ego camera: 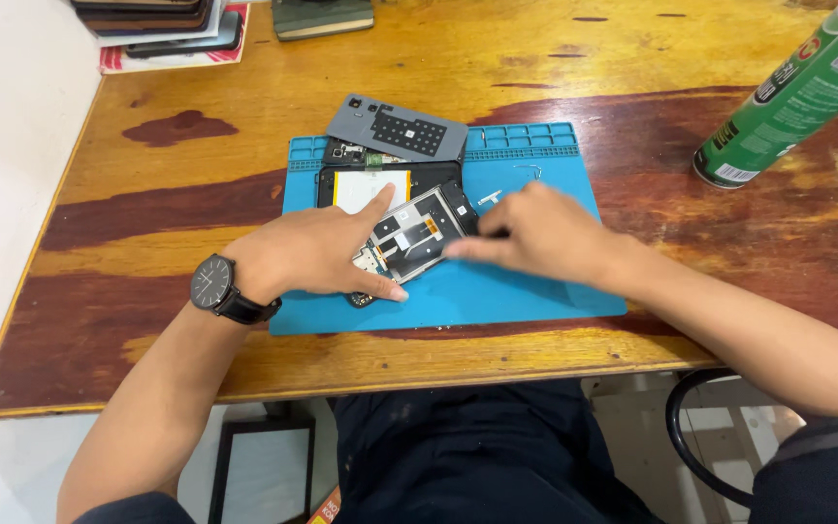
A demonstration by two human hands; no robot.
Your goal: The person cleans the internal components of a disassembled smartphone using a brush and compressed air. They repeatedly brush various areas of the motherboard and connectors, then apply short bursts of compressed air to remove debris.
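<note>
Your left hand (317, 254) lies flat and spread on an opened phone (380, 189) in the middle of a blue mat (535, 291) on the wooden table (147, 175), forefinger stretched toward its pale battery, gripping nothing. Your right hand (535, 233) (blurred) comes in from the right, fingers loosely curled on the edge of a loose inner frame (414, 233); whether it pinches it, you cannot tell. The frame lies between both hands, long axis slanting up to the right, nearer your right. A grey back cover (400, 128) rests beyond; a green spray can (788, 92) lies far right.
</note>
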